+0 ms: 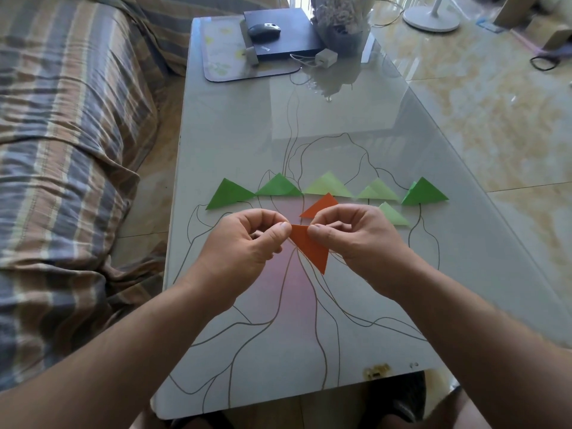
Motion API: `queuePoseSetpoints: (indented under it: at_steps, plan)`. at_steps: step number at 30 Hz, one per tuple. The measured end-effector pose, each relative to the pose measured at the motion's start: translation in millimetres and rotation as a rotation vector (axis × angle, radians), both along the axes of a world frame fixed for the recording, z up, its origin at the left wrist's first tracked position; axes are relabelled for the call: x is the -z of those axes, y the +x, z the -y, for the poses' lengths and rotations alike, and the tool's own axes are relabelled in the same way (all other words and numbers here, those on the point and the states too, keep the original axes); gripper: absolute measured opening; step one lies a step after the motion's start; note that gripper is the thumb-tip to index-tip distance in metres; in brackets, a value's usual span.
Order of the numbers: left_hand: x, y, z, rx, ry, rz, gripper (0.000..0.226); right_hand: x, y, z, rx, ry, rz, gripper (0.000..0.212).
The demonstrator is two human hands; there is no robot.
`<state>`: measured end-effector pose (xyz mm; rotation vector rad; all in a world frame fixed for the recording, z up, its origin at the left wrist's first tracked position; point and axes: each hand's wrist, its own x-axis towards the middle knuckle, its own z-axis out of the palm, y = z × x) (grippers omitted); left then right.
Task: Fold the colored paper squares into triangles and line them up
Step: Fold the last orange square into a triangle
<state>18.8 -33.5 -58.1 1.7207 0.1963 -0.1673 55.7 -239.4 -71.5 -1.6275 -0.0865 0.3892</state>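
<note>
Both hands meet above the middle of the glass table, pinching one orange paper between thumb and curled fingers: the left hand grips its corner at 9 o'clock, the right hand its top edge at 3 o'clock, and the paper's point hangs toward 6 o'clock. A second orange triangle lies flat just beyond the fingers at 12 o'clock. Behind it runs a row of five green triangles, with a sixth pale green triangle nearer, at 2 o'clock.
</note>
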Motion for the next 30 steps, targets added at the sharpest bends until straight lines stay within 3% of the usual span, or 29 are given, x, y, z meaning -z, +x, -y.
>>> queuePoseSetpoints:
  at_steps: [23, 30]
  plan:
    - [-1.5, 3.7, -8.7, -0.058, -0.018, 0.011, 0.007, -5.8, 2.2, 3.2, 0.052, -0.001, 0.028, 0.007]
    - [1.3, 4.7, -8.2, 0.037, 0.163, -0.051, 0.006, -2.6, 1.0, 2.6, 0.006, -0.096, 0.088, 0.009]
